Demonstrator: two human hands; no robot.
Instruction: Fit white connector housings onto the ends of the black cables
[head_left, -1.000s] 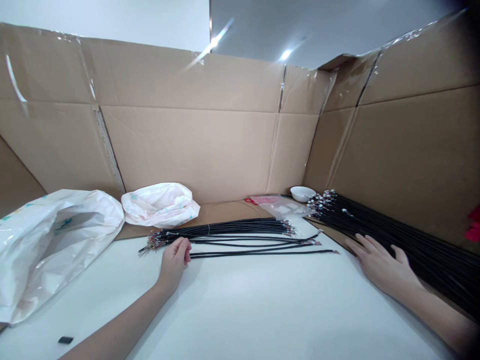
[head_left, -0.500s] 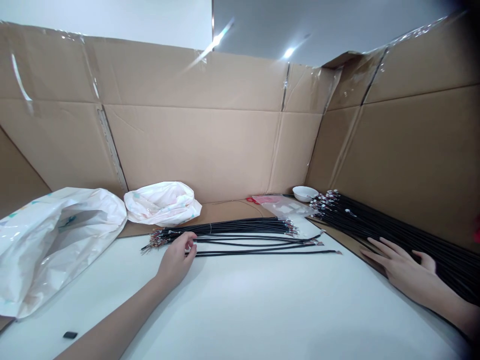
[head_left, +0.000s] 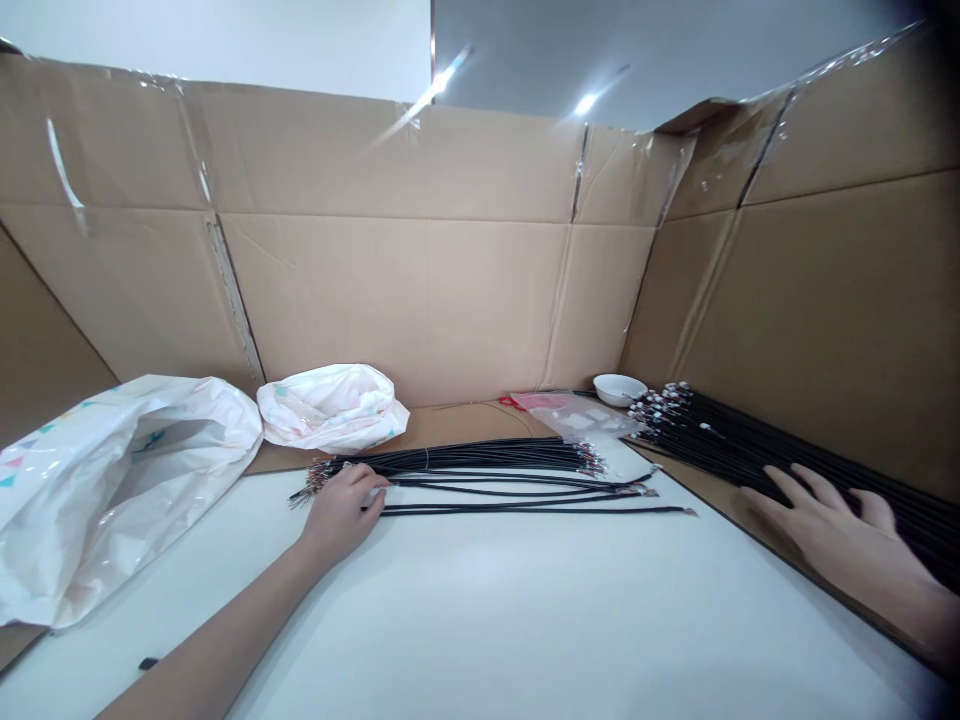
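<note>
My left hand [head_left: 346,510] rests on the white table with bent fingers and thumb around the left ends of a few loose black cables [head_left: 525,511]. Those cables run rightward from it, with short bare wire ends. Just behind them lies a tied bundle of black cables [head_left: 480,456], coloured wire tips showing at both ends. On the right, my right hand [head_left: 840,545] is open with spread fingers, over the edge of a big pile of long black cables [head_left: 780,450] with white connectors at the far end. Whether its fingertips touch a cable, I cannot tell.
Two white plastic bags, a large one [head_left: 195,520] and a smaller one [head_left: 334,410], stand at the left. A white bowl [head_left: 619,391] and a clear plastic bag [head_left: 574,413] are at the back. Cardboard walls [head_left: 420,300] enclose the table. A small black piece [head_left: 148,663] lies front left.
My left hand has shifted slightly left along the cable ends, its fingers lower and more closed. My right hand has moved a little right over the pile. The view has turned slightly.
</note>
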